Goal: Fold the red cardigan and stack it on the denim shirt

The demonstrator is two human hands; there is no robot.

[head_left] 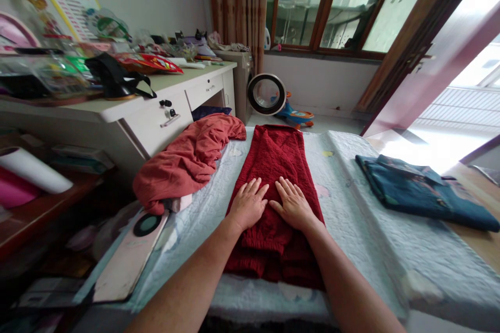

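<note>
A dark red knit garment [279,158] lies folded lengthwise on the pale blue quilted cover [344,203] in front of me. Its ribbed edges show at the near end. My left hand [249,204] rests flat on the left part of the garment, fingers stretched out. Beside it, my right hand [292,203] presses flat on the right part, fingers spread, with a small gap between the two hands. Neither hand grips anything. What kind of garment it is, I cannot tell for certain.
A crumpled coral-red cloth [191,156] lies to the left, near a flat white board [130,260] with a dark ring. Folded blue denim [422,190] sits on the right. A cluttered white desk [156,119] stands at left; a blue and orange ride-on toy [297,114] is beyond the bed.
</note>
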